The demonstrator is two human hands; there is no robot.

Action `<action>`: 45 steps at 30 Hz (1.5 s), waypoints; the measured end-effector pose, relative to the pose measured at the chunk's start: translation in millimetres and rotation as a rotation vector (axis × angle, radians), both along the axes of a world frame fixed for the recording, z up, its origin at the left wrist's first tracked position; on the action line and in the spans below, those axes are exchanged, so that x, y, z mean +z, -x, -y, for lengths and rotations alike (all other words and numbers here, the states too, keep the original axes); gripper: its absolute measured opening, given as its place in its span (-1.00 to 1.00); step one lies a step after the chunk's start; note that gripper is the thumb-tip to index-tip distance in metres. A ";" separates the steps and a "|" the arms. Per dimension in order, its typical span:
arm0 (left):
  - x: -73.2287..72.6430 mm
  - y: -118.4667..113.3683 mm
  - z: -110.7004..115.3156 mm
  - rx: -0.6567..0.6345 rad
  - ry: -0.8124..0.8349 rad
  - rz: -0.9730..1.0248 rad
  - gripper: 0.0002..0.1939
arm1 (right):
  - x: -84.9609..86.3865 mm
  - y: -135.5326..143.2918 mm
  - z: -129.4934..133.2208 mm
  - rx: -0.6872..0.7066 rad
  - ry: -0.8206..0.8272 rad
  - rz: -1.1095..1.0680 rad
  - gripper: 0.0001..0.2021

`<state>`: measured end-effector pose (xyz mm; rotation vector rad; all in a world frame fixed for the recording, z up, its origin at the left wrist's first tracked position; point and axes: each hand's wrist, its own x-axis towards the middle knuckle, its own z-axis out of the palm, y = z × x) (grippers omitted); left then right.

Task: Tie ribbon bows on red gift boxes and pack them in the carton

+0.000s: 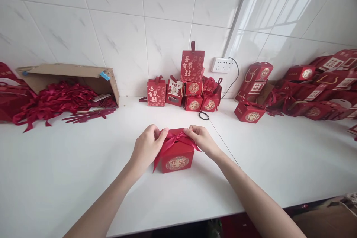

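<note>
A red gift box with a gold round emblem stands upright on the white table in front of me. Across its top lies a crimson ribbon, knotted at the middle, with one long tail hanging down the left side. My left hand is at the box's upper left, thumb and curled fingers closed on the ribbon. At the upper right, my right hand pinches the ribbon's other side between thumb and fingers.
A cardboard box spills red ribbons at the left. Finished-looking red boxes are stacked by the wall, near a power strip. More red boxes pile up at the right. A black ring lies behind my right hand.
</note>
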<state>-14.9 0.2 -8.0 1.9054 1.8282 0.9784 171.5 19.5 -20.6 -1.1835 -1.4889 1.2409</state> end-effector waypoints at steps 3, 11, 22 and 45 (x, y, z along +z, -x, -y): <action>-1.0 -0.2 -1.4 -0.036 0.006 0.062 -0.63 | 0.7 1.3 2.4 -0.017 0.001 -0.004 -0.54; -7.7 -5.4 -3.4 -0.065 -0.015 0.290 -0.71 | -2.1 1.6 1.3 0.014 0.063 -0.137 -0.51; -25.4 -11.0 -7.6 -0.022 -0.065 0.459 -0.69 | -17.5 5.5 -8.0 -0.044 0.137 -0.448 -0.54; -4.2 -7.4 -24.5 -0.379 -0.176 0.290 -0.79 | 25.8 -30.2 8.1 0.301 0.207 0.243 -0.45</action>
